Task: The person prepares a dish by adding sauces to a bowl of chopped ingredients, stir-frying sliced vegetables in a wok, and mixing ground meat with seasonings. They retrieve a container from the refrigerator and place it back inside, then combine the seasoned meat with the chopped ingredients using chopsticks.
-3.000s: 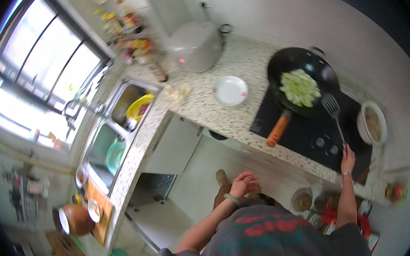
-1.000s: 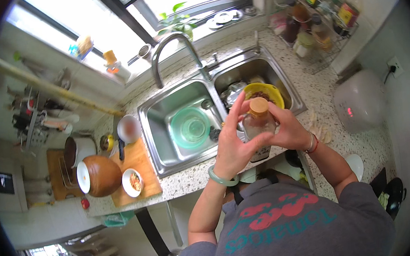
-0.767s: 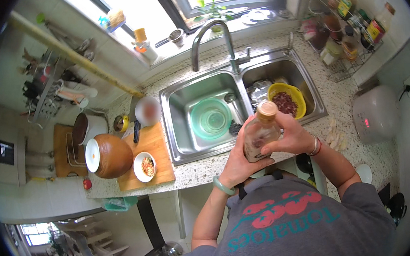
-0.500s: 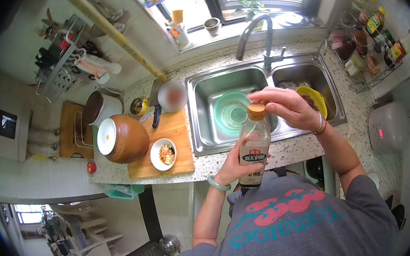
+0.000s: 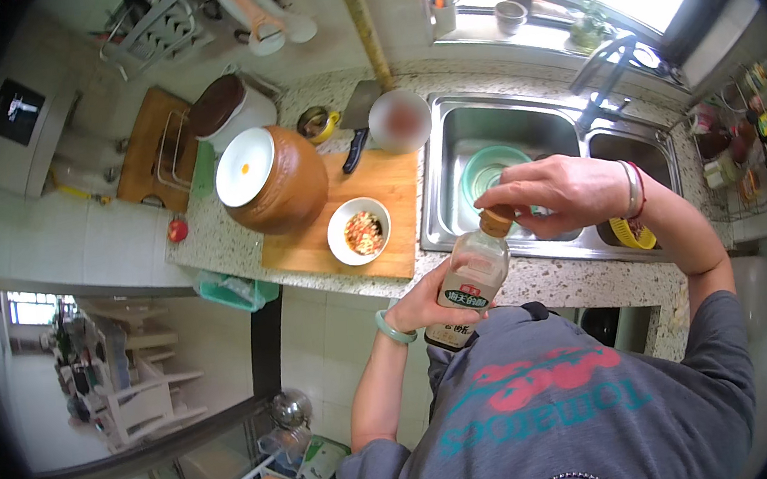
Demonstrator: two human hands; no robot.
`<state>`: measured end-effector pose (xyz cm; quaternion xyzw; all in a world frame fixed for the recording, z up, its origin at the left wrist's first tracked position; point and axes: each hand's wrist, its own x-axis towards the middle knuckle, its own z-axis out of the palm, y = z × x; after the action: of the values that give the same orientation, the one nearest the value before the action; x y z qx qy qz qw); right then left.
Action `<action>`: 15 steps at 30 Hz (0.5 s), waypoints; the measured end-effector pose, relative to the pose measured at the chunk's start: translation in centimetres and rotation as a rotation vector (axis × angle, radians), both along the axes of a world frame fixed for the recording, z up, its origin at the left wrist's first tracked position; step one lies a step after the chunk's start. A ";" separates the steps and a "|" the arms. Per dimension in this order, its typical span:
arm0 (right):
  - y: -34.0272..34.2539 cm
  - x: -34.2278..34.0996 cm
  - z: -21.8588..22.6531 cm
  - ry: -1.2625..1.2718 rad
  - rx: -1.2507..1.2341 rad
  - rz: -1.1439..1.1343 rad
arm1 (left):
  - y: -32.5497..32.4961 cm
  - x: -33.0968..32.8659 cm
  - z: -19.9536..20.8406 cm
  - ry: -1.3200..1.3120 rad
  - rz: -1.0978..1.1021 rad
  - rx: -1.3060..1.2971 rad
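My left hand [image 5: 422, 304] is wrapped round the body of a clear glass sauce bottle [image 5: 479, 260] with a pale label and a little dark liquid low down. The bottle leans, its top away from me and to the right, in front of the counter edge. At its top, the fingers of my right hand [image 5: 565, 190] are bent round the orange-brown cap [image 5: 495, 222], which appears to be still on the neck. To the left, a white bowl [image 5: 336, 237] of chopped red and pale bits in dark liquid sits on the wooden cutting board [image 5: 397, 264].
A big brown crock [image 5: 291, 188] with a white lid stands at the board's left. Behind lie a cleaver [image 5: 355, 150] and a pale bowl [image 5: 421, 139] with reddish contents. The double sink [image 5: 455, 114] holds a green basin [image 5: 473, 164] and a yellow colander [image 5: 628, 235].
My view has swung left, so the counter sits farther right in it. The bottle has tilted more, and my right hand has closed from spread fingers onto the cap.
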<state>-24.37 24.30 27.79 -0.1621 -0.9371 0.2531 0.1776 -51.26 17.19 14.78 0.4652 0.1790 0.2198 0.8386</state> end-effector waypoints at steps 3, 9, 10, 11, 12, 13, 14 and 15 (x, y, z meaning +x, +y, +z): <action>0.0 -2.1 0.7 -0.162 0.055 0.062 | -0.2 -2.1 -0.6 0.036 -0.022 0.020; 1.9 -5.8 -0.6 -0.242 0.130 0.175 | -1.0 -4.7 -1.6 -0.006 0.016 -0.095; 2.1 -6.3 -0.8 -0.258 0.138 0.178 | -1.1 -5.0 -1.9 -0.015 0.020 -0.115; 2.5 -6.9 -1.1 -0.230 0.160 0.185 | -1.1 -5.2 -2.0 -0.024 0.043 -0.125; 2.8 -7.3 -1.7 -0.224 0.176 0.182 | -1.1 -5.4 -2.1 -0.035 0.043 -0.141; 3.0 -7.6 -2.3 -0.218 0.192 0.178 | -1.0 -5.5 -2.1 -0.047 0.041 -0.156; 3.3 -8.0 -2.7 -0.211 0.213 0.176 | -0.9 -5.6 -2.1 -0.058 0.043 -0.168; 3.6 -8.4 -2.9 -0.186 0.216 0.187 | -0.8 -5.7 -2.1 -0.076 0.046 -0.173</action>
<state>-32.79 27.87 24.93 -0.0770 -0.9822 0.1502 0.0823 -57.00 16.34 12.65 0.3782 0.1762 0.2402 0.8765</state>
